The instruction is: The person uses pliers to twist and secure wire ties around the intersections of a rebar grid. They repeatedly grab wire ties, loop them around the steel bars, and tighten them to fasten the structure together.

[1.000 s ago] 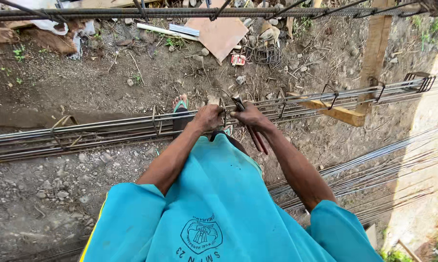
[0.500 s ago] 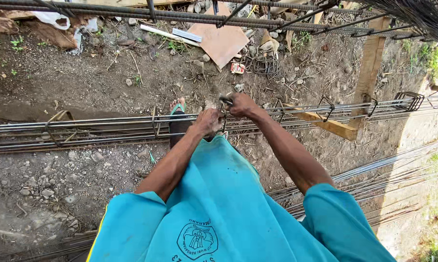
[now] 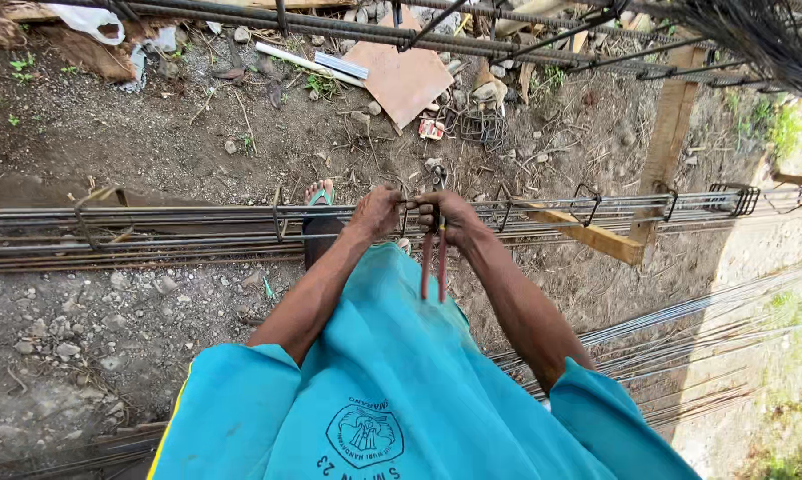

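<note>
Left hand [image 3: 376, 212] grip closed on rebar cage [image 3: 196, 222], right hand [image 3: 450, 216] grip clenched around red-handled pincers [image 3: 434, 258]

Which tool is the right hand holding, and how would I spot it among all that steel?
Find the long rebar cage running across the frame. At its middle, the left hand and right hand meet on the bars. The pincers hang from the right hand: two thin reddish handles pointing back toward the blue shirt, unlike the grey bars lying crosswise.
</note>
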